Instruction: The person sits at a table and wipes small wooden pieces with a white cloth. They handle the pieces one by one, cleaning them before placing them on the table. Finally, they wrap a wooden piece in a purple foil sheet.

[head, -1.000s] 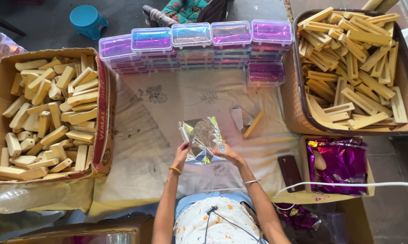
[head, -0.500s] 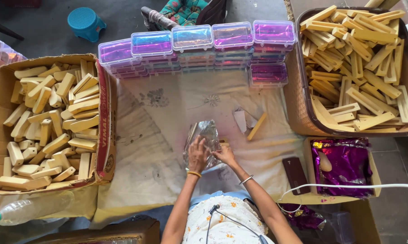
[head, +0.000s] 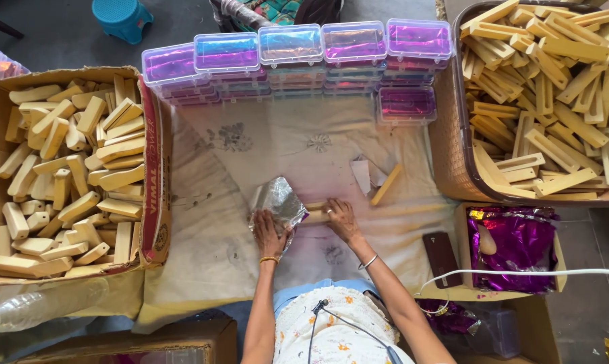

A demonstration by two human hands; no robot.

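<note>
Both your hands have come down since a moment ago: back then you held the shiny wrapper up in the air, and now it lies pressed on the cloth.

You sit on the floor at a pale cloth (head: 284, 145) with faint flower prints. On the left is a cardboard box (head: 153, 168) full of chunky wooden pieces. On the right is a brown basket (head: 452, 155) heaped with long wooden sticks. Along the far edge stands a row of clear plastic boxes (head: 291, 47) with purple insides. A blue stool (head: 122, 17) stands on the grey floor, far and to the left. Near you on the right lie a dark phone (head: 442, 259) and a small box with purple foil (head: 516, 246).

Your left hand (head: 269, 232) lies flat, fingers spread, pressing down on the silver wrapper (head: 277, 202). Your right hand (head: 341, 219) is just beside it, fingers curled over a wooden stick (head: 316, 211) that pokes out of the wrapper's right side. The wrapper sits on the cloth right in front of you. One loose stick (head: 386, 185) lies a bit further right, next to some paper scraps (head: 363, 174).
</note>
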